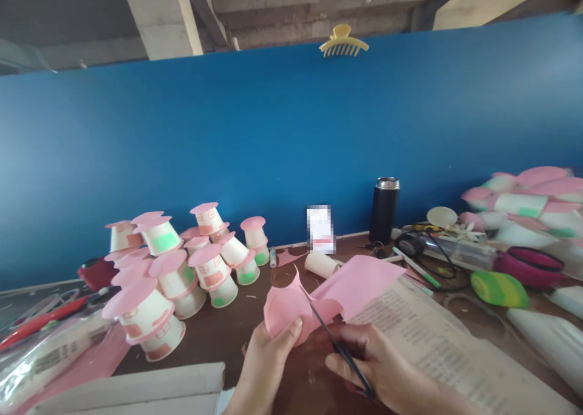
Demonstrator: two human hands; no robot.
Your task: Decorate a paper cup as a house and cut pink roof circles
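My left hand (268,357) pinches the lower edge of a sheet of pink paper (328,293), thumb on top, low in the middle of the view. My right hand (387,366) is closed on a pair of dark scissors (334,342). The blades slant up and left into the pink paper, where a round shape is partly cut out. The rest of the sheet trails off to the right over a printed page (437,342).
Several white paper cups with pink round tops (182,269) are heaped at left, more at far right (528,202). A black flask (384,210), loose cup (321,264), tape rolls, pens and a green-yellow roll (498,288) crowd the brown table by the blue partition (273,129). A white box edge (136,390) lies lower left.
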